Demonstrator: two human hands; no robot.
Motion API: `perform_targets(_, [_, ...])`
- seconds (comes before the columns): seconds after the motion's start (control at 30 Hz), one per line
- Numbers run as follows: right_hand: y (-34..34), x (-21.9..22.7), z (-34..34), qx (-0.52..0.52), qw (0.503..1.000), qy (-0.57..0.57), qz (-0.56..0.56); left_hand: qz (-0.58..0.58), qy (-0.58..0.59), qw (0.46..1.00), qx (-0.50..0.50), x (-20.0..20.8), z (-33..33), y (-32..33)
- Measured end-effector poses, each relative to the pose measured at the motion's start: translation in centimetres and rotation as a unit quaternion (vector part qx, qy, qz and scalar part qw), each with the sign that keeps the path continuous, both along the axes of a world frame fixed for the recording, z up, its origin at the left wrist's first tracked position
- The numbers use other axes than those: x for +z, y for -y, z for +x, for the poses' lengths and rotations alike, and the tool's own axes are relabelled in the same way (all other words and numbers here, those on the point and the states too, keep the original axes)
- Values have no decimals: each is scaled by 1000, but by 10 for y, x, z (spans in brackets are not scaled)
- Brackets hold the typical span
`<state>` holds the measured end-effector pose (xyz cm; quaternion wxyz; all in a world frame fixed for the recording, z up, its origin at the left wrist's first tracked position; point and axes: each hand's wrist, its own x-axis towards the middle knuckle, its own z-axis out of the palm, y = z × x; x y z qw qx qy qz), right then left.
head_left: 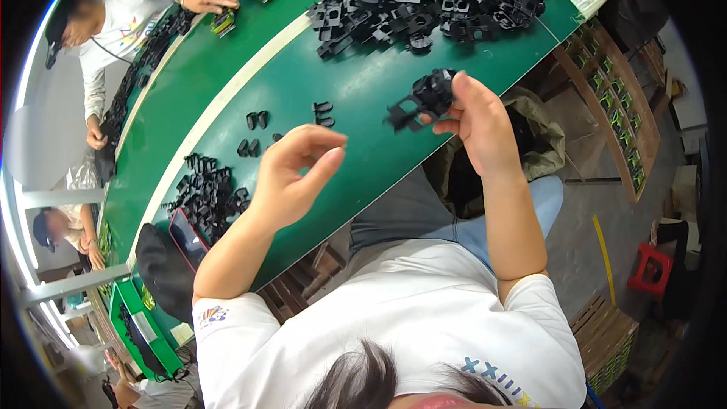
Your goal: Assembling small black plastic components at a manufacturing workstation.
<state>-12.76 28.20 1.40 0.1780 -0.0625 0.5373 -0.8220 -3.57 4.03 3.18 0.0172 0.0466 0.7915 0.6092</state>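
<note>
From the head view I had the right grip point(485, 117) at two o'clock of centre, closed on a black plastic part point(432, 95) between thumb and fingers. That part sat at one o'clock, raised over the desk point(371, 155), a flat end of it pointing toward eight o'clock from the fingers; it was blurred, and I couldn't tell whether it was one piece or several.

At nine o'clock I had the left grip point(291, 178) open, its thumb and fingers curved and parted.

Just beyond the left grip, small black pieces lay in pairs: one pair point(323, 113) at one o'clock from it, another point(257, 120) at eleven. A heap of small black pieces point(208, 189) spread at nine o'clock from that hand, with a red-edged phone point(188, 236) at eight.

Farther out, between twelve and one, I saw a large pile of black frames point(428, 4). Near eleven, a co-worker's hand point(212, 1) touched a green-and-black unit point(223, 23). Between two and three stood a wooden rack point(644, 132) of green units.
</note>
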Motion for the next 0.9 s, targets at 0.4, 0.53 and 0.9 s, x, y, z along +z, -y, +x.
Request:
perform_targets(0.4, [74,-6,41,140,856,-288,407,85,68,994,0,-42,33,-18])
perform_targets(0.53, [92,4,9,-4,862,-295,412,90,119,989,-5,-37,38,-11])
perform_targets(0.9, [107,-15,-28,13,853,-303,424,169,114,977,58,-43,32,-5])
